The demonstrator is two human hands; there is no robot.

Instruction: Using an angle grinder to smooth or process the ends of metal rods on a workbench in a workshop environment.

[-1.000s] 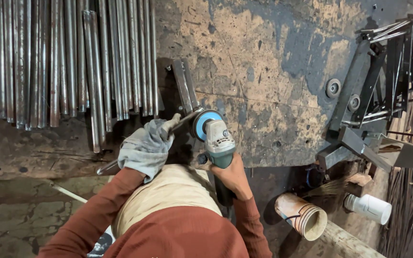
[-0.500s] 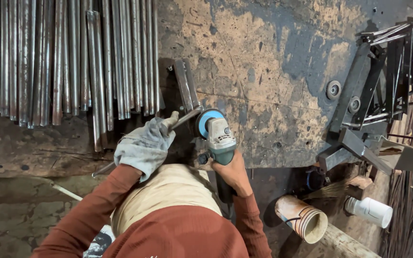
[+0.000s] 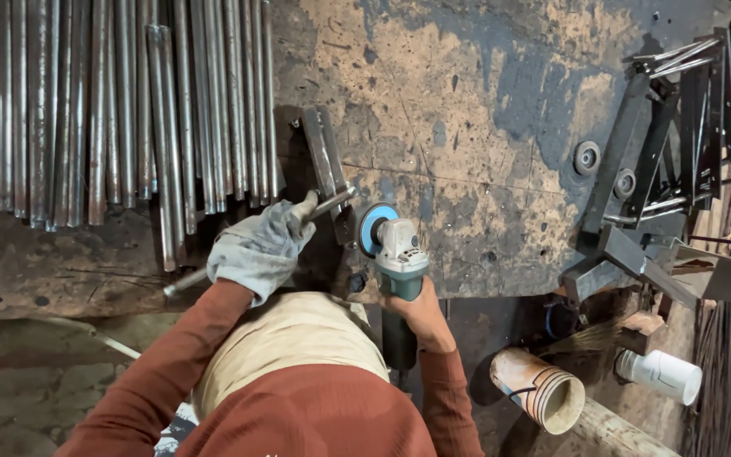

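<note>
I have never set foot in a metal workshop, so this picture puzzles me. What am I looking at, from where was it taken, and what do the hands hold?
The camera sits on the person's head and looks down, so you see their own arms and lap. The left hand, in a grey work glove, grips a thin metal rod against a rusty steel worktable. The bare right hand holds an angle grinder, a power tool with a blue disc, close to the rod's end. A row of long steel rods lies at the back left, dark metal frames at the right. Below stand a cardboard tube and a white container.
</note>
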